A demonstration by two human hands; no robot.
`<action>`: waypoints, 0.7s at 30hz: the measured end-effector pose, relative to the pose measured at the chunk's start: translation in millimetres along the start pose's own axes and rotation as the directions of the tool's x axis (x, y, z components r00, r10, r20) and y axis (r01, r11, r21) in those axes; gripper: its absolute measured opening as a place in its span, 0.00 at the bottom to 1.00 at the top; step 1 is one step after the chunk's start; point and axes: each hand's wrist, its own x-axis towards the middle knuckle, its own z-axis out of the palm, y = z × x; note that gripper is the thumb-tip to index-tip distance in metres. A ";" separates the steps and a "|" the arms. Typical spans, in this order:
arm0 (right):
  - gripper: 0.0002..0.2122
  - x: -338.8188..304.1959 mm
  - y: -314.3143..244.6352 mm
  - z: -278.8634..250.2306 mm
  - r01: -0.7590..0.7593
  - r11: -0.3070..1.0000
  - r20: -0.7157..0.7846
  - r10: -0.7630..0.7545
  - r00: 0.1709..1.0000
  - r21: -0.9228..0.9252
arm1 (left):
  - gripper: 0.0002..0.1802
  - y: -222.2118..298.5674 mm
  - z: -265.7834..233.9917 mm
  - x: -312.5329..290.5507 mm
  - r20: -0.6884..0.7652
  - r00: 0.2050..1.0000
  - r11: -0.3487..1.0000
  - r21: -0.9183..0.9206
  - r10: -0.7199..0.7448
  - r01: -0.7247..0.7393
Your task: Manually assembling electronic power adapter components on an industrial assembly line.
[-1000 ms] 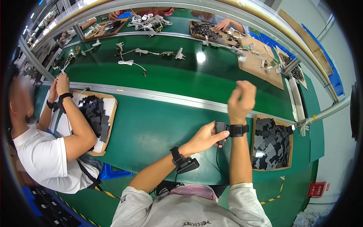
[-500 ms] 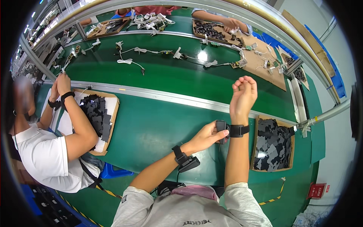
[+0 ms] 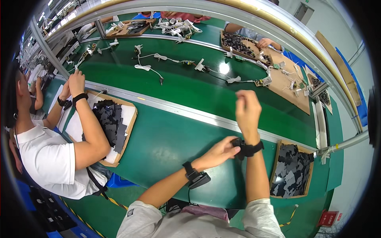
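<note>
My left hand (image 3: 218, 154) is closed on a small black device (image 3: 238, 148) at my right wrist, its thumb pressed against the near side. A black strap (image 3: 253, 149) runs from that device around the wrist. My right hand (image 3: 248, 111) is raised over the far side of the green bench, fingers loosely curled inward, with nothing visible in them. Another black strap (image 3: 191, 171) with a black box (image 3: 199, 181) and a cable sits on my left wrist.
To the right stands a cardboard tray (image 3: 274, 174) of dark grey sheet pieces. At left, a co-worker in a white shirt (image 3: 49, 158) sits beside a similar tray (image 3: 132, 123). White cables with plugs (image 3: 199, 66) lie on the green conveyor behind a metal rail (image 3: 178, 108). A metal frame (image 3: 343, 146) borders the right.
My right hand has turned over from palm showing, and its fingers have curled. My left hand stays on the device. The whole view has shifted slightly.
</note>
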 end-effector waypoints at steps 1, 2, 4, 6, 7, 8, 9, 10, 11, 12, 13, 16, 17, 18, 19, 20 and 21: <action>0.07 6.8 3.3 5.9 0.223 0.952 0.139 -0.197 0.971 -0.212 | 0.22 0.2 -9.4 -1.7 -0.098 0.991 0.984 0.162 0.087 -0.071; 0.08 15.2 5.8 15.5 0.290 0.907 0.307 -0.195 0.931 -0.304 | 0.22 -0.8 -18.6 -2.1 -0.157 0.970 0.940 0.317 0.185 -0.128; 0.09 32.3 11.9 57.0 0.423 0.804 0.528 -0.164 0.833 -0.417 | 0.19 2.6 -60.5 -11.5 -0.323 0.929 0.984 0.060 0.179 -0.169; 0.09 37.9 32.0 91.4 0.482 0.741 0.585 -0.150 0.797 -0.467 | 0.17 10.3 -78.4 -13.8 -0.379 0.914 0.989 0.082 0.143 -0.121; 0.09 42.2 36.7 111.2 0.515 0.719 0.589 -0.182 0.787 -0.466 | 0.15 15.4 -87.2 -15.5 -0.481 0.868 0.990 0.122 0.125 -0.075; 0.10 46.1 38.5 125.5 0.549 0.697 0.598 -0.212 0.773 -0.462 | 0.15 16.0 -90.2 -15.3 -0.488 0.863 0.989 0.128 0.130 -0.076; 0.10 51.2 40.0 139.3 0.552 0.700 0.596 -0.223 0.772 -0.453 | 0.14 15.6 -91.8 -15.0 -0.476 0.869 0.989 0.122 0.133 -0.085; 0.11 55.8 41.0 151.7 0.564 0.683 0.519 -0.307 0.798 -0.464 | 0.13 13.3 -91.4 -13.8 -0.466 0.874 0.989 0.113 0.136 -0.093; 0.11 60.5 40.8 164.4 0.574 0.668 0.435 -0.389 0.812 -0.474 | 0.12 11.9 -91.8 -13.2 -0.458 0.878 0.989 0.105 0.139 -0.102; 0.12 63.3 41.8 177.2 0.581 0.653 0.346 -0.467 0.814 -0.486 | 0.12 10.8 -91.4 -13.6 -0.472 0.870 0.988 0.108 0.145 -0.106; 0.12 64.5 45.3 189.2 0.588 0.656 0.343 -0.478 0.809 -0.473 | 0.11 10.1 -90.1 -14.0 -0.467 0.874 0.989 0.115 0.136 -0.093; 0.14 65.4 68.7 219.0 0.603 0.628 0.355 -0.487 0.798 -0.493 | 0.10 14.0 -88.8 -11.8 -0.467 0.875 0.988 0.136 0.129 -0.073; 0.14 67.3 72.1 225.2 0.609 0.629 0.353 -0.497 0.793 -0.484 | 0.10 16.1 -88.0 -12.9 -0.465 0.878 0.988 0.142 0.118 -0.058; 0.15 71.1 76.5 229.4 0.621 0.601 0.453 -0.429 0.782 -0.503 | 0.10 18.4 -87.1 -13.1 -0.459 0.882 0.988 0.149 0.109 -0.044; 0.16 75.3 82.4 229.8 0.634 0.570 0.544 -0.351 0.763 -0.523 | 0.10 20.3 -86.8 -12.3 -0.449 0.888 0.987 0.156 0.100 -0.033; 0.16 78.5 81.9 225.3 0.642 0.570 0.546 -0.360 0.756 -0.513 | 0.10 20.2 -87.0 -13.3 -0.460 0.882 0.988 0.153 0.103 -0.036; 0.15 85.2 77.9 216.5 0.541 0.670 0.535 -0.247 0.808 -0.508 | 0.10 20.1 -88.2 -13.4 -0.461 0.880 0.987 0.154 0.111 -0.044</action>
